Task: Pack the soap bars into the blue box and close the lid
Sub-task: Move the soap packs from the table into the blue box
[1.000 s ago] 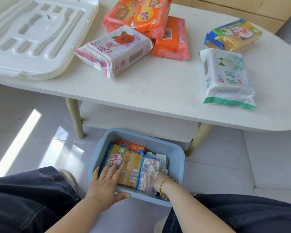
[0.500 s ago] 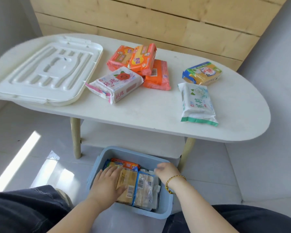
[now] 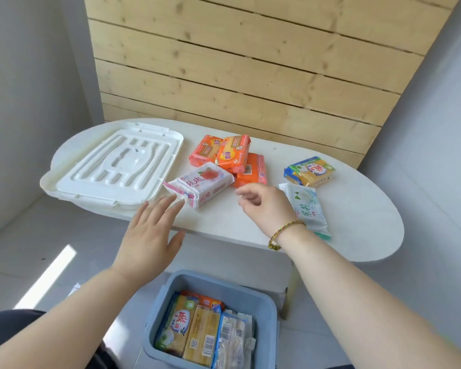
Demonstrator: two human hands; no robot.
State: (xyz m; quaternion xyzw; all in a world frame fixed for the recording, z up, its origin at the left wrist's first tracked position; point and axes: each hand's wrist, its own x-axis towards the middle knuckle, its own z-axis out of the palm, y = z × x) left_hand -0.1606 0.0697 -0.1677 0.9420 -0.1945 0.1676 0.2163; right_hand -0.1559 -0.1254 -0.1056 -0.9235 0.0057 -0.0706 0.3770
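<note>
The blue box [image 3: 269,310] stands open on the floor below the table, with several soap packs inside. On the white table [image 3: 357,235] lie a pink-and-white rose soap pack [image 3: 202,182], three orange packs [image 3: 233,153], a yellow-and-blue pack [image 3: 310,171] and a white-and-green pack [image 3: 308,206]. The white lid [image 3: 112,169] lies at the table's left end. My left hand [image 3: 149,235] hovers flat with fingers spread, just short of the rose pack. My right hand [image 3: 264,206] hangs over the table with loosely curled fingers, holding nothing, partly covering the white-and-green pack.
A wooden plank wall [image 3: 237,62] rises behind the table. Grey walls close in on both sides. The table has a lower shelf [image 3: 250,270] just behind the box. My dark trouser leg [image 3: 8,331] is at the bottom left.
Both hands have left the box and risen over the table. The view has tilted up, so the wall shows now.
</note>
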